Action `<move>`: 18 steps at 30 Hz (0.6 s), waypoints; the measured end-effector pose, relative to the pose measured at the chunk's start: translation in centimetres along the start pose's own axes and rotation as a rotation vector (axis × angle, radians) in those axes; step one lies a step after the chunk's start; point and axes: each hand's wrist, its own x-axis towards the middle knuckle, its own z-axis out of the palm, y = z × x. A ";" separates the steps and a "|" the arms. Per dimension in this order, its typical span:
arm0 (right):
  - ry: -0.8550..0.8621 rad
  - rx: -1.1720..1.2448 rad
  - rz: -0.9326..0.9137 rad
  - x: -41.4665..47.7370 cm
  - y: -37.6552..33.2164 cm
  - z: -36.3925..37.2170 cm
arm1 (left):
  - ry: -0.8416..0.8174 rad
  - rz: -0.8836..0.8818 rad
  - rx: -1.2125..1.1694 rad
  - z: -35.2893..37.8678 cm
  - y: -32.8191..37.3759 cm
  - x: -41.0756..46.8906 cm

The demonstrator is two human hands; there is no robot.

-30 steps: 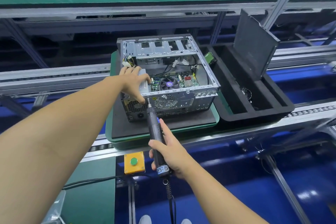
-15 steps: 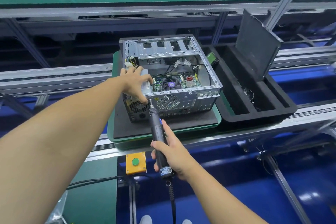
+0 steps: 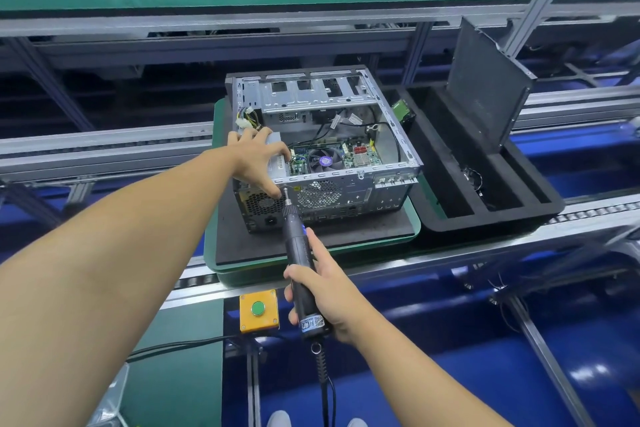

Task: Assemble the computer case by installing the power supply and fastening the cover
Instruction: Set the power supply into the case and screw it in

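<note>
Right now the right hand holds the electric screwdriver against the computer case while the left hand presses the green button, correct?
No. The head view shows the left hand on the power supply inside the computer case, not the green button. The right hand does hold the electric screwdriver.

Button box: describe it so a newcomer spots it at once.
Find the green tray carrying the open computer case. Just below its near edge, left of the right hand gripping the screwdriver, sits the button box. It is the only yellow thing, with one green button.
</note>
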 end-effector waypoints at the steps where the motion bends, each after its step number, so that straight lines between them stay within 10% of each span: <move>1: -0.003 -0.001 -0.002 0.1 0.0 0.0 | -0.002 0.000 -0.004 0.0 0.0 0.0; 18: -0.052 0.026 -0.048 0.4 -0.2 -0.1 | -0.014 -0.019 -0.041 0.1 0.0 0.0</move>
